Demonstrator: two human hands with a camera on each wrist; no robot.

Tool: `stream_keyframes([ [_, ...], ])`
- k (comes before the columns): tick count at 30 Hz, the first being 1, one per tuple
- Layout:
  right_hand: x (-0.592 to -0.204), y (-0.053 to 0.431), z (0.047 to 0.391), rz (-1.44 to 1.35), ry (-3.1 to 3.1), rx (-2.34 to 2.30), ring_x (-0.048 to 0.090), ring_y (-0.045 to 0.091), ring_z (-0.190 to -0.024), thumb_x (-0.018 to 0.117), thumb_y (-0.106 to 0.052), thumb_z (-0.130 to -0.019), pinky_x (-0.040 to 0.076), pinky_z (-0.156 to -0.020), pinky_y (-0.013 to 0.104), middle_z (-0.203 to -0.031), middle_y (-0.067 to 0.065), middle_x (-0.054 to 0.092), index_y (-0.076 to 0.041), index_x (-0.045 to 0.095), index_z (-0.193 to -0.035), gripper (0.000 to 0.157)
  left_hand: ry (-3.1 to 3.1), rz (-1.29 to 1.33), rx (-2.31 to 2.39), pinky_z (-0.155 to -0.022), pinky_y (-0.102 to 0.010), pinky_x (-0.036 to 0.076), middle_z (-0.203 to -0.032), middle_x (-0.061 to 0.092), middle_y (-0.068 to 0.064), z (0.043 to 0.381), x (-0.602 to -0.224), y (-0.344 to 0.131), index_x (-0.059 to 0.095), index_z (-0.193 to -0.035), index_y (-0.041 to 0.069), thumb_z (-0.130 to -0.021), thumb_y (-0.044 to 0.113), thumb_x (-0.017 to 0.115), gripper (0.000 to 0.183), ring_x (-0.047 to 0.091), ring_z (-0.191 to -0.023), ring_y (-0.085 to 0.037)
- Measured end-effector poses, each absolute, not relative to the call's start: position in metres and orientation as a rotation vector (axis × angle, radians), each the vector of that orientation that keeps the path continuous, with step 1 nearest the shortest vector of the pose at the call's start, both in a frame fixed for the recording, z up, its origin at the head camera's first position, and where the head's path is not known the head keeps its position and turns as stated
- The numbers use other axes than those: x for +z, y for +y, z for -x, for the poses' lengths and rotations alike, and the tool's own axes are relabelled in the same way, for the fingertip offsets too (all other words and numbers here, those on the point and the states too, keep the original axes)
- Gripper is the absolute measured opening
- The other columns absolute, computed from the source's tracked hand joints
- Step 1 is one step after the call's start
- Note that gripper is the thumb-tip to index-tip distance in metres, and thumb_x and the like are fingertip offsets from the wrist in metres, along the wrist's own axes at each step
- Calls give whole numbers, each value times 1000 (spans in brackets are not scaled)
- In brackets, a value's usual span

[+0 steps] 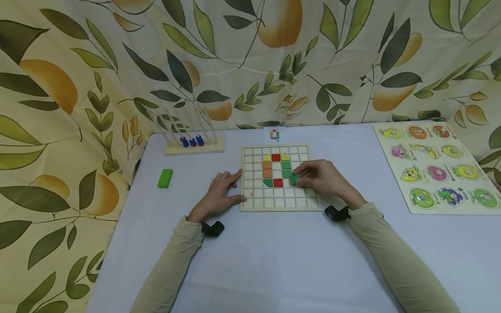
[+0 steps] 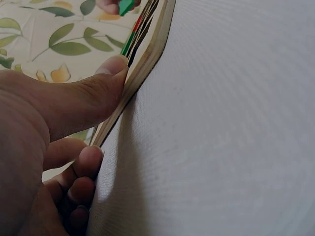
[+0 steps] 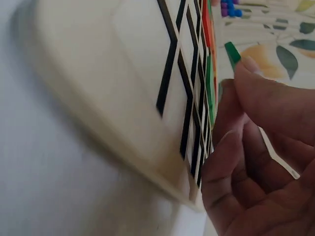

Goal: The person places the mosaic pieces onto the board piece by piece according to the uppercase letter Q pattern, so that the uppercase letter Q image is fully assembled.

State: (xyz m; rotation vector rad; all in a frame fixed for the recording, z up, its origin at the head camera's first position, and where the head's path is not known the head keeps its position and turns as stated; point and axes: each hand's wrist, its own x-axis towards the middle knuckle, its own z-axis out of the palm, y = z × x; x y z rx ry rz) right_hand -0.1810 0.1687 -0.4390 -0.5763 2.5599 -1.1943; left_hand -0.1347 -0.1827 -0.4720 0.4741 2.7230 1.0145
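A wooden grid board (image 1: 258,203) lies on the table with colored tiles set in a ring: a red tile (image 1: 275,157) at the top, orange tiles (image 1: 267,169) on the left, green tiles (image 1: 286,165) on the right and yellow ones at the upper corners. Between thumb and fingertips my right hand (image 1: 318,176) pinches a small green tile (image 3: 233,54), held by the ring's lower right corner; its exact shape is partly covered. My left hand (image 1: 219,191) touches the board's left edge with thumb and forefinger spread apart, its other fingers bent.
Behind the board lies a small pattern card (image 1: 275,135). A pegged wooden stand with blue beads (image 1: 194,148) is at the back left, and a green block (image 1: 165,178) in front of it. At right lies a fruit-picture board (image 1: 399,167). A patterned cloth hangs behind the table.
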Motion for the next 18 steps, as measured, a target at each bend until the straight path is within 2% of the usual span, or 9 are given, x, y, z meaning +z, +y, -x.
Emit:
stream_keyframes([
  [18, -443, 152, 181, 654, 2612, -1051, 60, 18, -81, 83, -9, -92, 49, -74, 30, -98, 6, 73, -7, 80, -108, 17, 2722, -478, 1034, -88, -36, 25, -102, 50, -3, 134, -470, -182, 37, -164, 8, -90, 28, 86, 91, 34, -94, -19],
])
